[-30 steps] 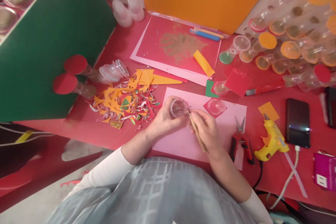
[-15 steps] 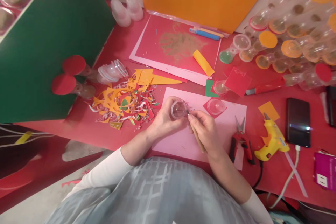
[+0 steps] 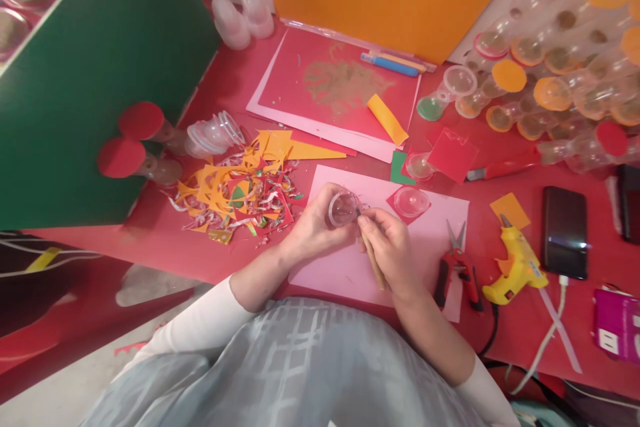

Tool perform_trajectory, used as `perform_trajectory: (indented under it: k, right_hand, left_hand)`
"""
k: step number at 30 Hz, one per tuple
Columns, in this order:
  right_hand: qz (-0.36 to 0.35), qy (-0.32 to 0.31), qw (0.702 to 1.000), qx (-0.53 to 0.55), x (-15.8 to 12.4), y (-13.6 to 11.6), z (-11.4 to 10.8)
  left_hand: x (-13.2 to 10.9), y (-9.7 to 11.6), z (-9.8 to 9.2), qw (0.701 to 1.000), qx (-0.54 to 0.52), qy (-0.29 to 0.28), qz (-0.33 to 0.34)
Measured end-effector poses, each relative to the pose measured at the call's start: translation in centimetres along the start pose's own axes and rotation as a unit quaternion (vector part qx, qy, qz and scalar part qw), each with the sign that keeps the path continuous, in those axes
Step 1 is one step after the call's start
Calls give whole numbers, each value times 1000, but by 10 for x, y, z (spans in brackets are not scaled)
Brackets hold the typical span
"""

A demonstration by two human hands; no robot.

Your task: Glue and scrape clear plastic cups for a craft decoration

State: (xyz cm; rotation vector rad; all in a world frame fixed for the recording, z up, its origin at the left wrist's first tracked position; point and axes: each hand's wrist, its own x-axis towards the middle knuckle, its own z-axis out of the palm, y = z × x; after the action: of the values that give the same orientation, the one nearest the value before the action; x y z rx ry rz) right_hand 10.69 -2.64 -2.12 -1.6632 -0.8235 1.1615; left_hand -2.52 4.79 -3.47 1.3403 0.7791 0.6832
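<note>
A small clear plastic cup (image 3: 343, 208) is gripped in my left hand (image 3: 320, 219), its round rim turned up toward me. My right hand (image 3: 389, 240) pinches a slim tan-handled tool (image 3: 373, 257); its dark tip meets the right side of the cup's rim, and the exact kind of tool is not clear. Both hands are over a pink sheet (image 3: 330, 277). Just right of them, another clear cup (image 3: 411, 201) sits on a red paper square. Further right lie red-handled pruning snips (image 3: 457, 267) with their blades apart.
Paper scraps (image 3: 240, 190) are heaped at left beside stacked clear cups (image 3: 215, 135). At right are a yellow glue gun (image 3: 515, 267), a black phone (image 3: 565, 232) and a red-handled cutter (image 3: 510, 165). Several cup-made pieces (image 3: 553, 93) crowd the back right. A green panel (image 3: 100, 93) stands left.
The cup in my left hand has shifted very slightly to the right and looks a little more turned. The tool stays at its rim. Otherwise only the view has moved slightly.
</note>
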Motion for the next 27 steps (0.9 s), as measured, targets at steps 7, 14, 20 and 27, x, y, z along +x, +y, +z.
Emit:
perform_trajectory:
  k: [7, 14, 20, 27]
  right_hand:
    - [8, 0, 1000, -10, 0, 1, -2]
    - [31, -28, 999, 35, 2, -6, -4]
    - [28, -63, 995, 76, 4, -2, -9]
    - [10, -48, 998, 43, 1, 3, -10]
  left_hand:
    - [-1, 0, 0, 1000, 21, 4, 3]
    - [1, -2, -1, 999, -31, -21, -1]
    - [3, -3, -4, 994, -109, -24, -17]
    - [2, -3, -7, 992, -124, -14, -30]
